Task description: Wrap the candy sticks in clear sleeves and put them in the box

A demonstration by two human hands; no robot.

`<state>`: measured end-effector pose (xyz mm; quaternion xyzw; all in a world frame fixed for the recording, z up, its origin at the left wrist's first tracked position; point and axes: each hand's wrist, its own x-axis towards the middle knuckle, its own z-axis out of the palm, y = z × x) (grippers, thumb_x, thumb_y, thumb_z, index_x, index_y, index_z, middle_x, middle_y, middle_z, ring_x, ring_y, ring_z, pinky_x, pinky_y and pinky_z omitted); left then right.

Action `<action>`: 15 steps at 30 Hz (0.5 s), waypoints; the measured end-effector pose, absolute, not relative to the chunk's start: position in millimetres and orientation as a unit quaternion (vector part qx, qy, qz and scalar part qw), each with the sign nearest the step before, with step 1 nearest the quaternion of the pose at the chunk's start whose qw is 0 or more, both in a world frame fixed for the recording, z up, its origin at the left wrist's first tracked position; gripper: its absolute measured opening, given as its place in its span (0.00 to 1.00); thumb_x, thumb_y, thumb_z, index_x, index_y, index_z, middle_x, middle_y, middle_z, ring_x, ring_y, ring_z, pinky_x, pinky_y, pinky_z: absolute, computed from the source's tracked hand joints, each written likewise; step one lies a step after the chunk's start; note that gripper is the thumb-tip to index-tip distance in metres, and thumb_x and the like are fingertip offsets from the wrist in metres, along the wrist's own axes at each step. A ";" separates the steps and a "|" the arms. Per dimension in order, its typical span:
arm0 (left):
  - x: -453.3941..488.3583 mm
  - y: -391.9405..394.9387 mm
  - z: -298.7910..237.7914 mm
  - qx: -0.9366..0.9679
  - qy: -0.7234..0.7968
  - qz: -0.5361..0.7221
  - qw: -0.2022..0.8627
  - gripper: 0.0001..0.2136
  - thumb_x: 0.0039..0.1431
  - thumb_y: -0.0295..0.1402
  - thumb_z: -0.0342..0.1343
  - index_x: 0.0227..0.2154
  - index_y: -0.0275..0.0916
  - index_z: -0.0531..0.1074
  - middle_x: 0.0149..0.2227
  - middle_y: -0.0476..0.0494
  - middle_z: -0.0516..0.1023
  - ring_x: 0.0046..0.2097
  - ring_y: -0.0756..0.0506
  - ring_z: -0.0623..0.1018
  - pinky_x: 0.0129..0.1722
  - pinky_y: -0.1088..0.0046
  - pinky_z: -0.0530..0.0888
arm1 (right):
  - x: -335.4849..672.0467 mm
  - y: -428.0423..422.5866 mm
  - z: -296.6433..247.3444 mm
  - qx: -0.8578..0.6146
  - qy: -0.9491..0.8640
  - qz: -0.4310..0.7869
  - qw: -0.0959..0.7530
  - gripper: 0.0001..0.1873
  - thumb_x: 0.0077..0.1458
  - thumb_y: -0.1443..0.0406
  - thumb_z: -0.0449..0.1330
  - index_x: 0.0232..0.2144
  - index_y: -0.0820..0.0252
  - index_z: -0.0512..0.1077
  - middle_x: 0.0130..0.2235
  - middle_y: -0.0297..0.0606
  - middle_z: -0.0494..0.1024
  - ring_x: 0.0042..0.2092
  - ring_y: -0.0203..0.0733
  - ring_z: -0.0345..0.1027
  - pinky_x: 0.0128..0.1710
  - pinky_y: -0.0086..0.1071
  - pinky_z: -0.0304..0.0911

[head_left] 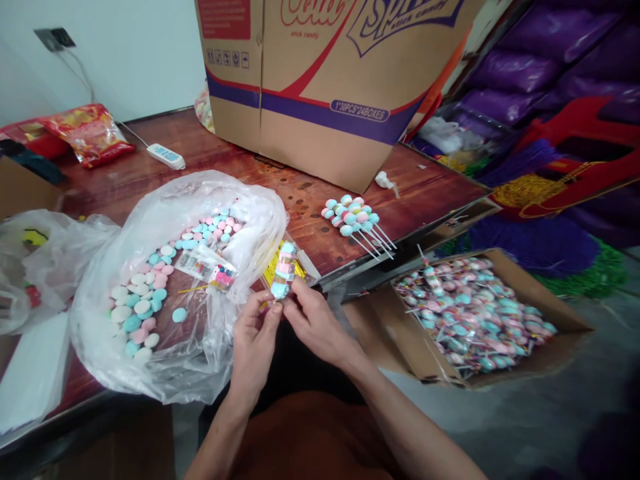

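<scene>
Counted around a clock centered on the person's two hands, white sheets [35, 377] lie just below nine o'clock, with a crumpled clear bag [75, 233] just above nine. A shiny red-and-yellow packet [90, 137] rests at ten, and a white corded device [166, 157] lies between ten and eleven on the reddish-brown table [240, 157]. Between nine and ten, a large clear plastic bag [175, 193] spreads wide around loose pink, white and blue candies [143, 307], with printed wrappers [200, 265] among them. At center, the left hand [257, 330] has its thumb and fingers pinched closed at the lower end of a wrapped candy stick [283, 275], which stands nearly upright above the fingertips, its banded pieces in blue, pink and brown. Yellow strips [273, 262] lie just behind it. The right hand [313, 317] meets the left at the same lower end, its fingertips also closed on it. A printed carton [310, 113] rises at twelve, and unwrapped candy sticks [350, 215] lie bunched between one and two, their white sticks pointing toward four. At three, an open cardboard box [420, 353] is heaped with wrapped candies [480, 313], while purple packages [540, 67] are stacked beyond, at two.
</scene>
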<state>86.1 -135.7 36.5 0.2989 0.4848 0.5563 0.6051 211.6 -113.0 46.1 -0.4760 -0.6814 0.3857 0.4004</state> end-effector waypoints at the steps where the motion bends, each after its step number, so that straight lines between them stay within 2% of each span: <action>1: 84.7 -133.4 37.9 0.296 0.484 0.558 0.606 0.14 0.50 0.39 0.70 0.36 0.38 0.77 0.32 0.48 0.76 0.30 0.53 0.70 0.28 0.81 0.66 | 212.7 -113.4 47.1 -0.470 -0.667 0.417 0.400 0.06 0.63 0.66 0.49 0.31 0.55 0.61 0.29 0.31 0.68 0.30 0.37 0.61 0.32 0.30 0.58; 3: 81.5 -127.2 42.2 0.261 0.468 0.549 0.641 0.15 0.46 0.39 0.73 0.32 0.36 0.76 0.26 0.50 0.72 0.24 0.57 0.63 0.22 0.83 0.60 | 213.6 -114.7 45.9 -0.457 -0.635 0.467 0.412 0.09 0.65 0.64 0.50 0.30 0.55 0.62 0.27 0.29 0.67 0.28 0.35 0.61 0.30 0.29 0.59; 5: 78.7 -120.7 47.7 0.198 0.436 0.525 0.704 0.17 0.41 0.37 0.75 0.30 0.35 0.74 0.24 0.53 0.69 0.21 0.59 0.58 0.20 0.84 0.56 | 213.8 -116.2 41.7 -0.454 -0.616 0.467 0.444 0.11 0.68 0.63 0.50 0.32 0.56 0.66 0.26 0.29 0.68 0.26 0.34 0.61 0.29 0.28 0.61; 7: 76.9 -115.7 52.9 0.145 0.415 0.507 0.742 0.19 0.38 0.33 0.77 0.29 0.34 0.73 0.24 0.54 0.68 0.21 0.60 0.57 0.19 0.86 0.55 | 215.3 -116.8 36.7 -0.452 -0.635 0.398 0.484 0.11 0.69 0.64 0.50 0.37 0.56 0.71 0.31 0.33 0.75 0.29 0.35 0.68 0.33 0.30 0.67; 9: 76.8 -113.0 56.6 0.106 0.409 0.504 0.753 0.20 0.35 0.30 0.78 0.30 0.34 0.73 0.24 0.56 0.65 0.21 0.61 0.59 0.18 0.87 0.54 | 218.7 -115.7 32.5 -0.428 -0.687 0.292 0.509 0.12 0.68 0.66 0.51 0.42 0.56 0.75 0.39 0.40 0.79 0.39 0.39 0.74 0.43 0.34 0.70; 11: 79.0 -112.7 58.4 0.083 0.406 0.498 0.762 0.21 0.33 0.28 0.78 0.29 0.33 0.73 0.23 0.57 0.65 0.21 0.61 0.59 0.17 0.88 0.55 | 222.5 -113.5 30.0 -0.399 -0.736 0.193 0.512 0.12 0.67 0.69 0.53 0.43 0.56 0.77 0.44 0.43 0.81 0.46 0.42 0.75 0.48 0.36 0.71; 15: 89.6 -116.8 58.1 0.071 0.399 0.483 0.776 0.19 0.35 0.27 0.77 0.29 0.34 0.73 0.24 0.55 0.68 0.21 0.59 0.63 0.16 0.87 0.58 | 223.7 -112.5 30.4 -0.405 -0.757 0.058 0.509 0.11 0.66 0.70 0.54 0.39 0.57 0.76 0.39 0.41 0.81 0.42 0.40 0.76 0.46 0.34 0.72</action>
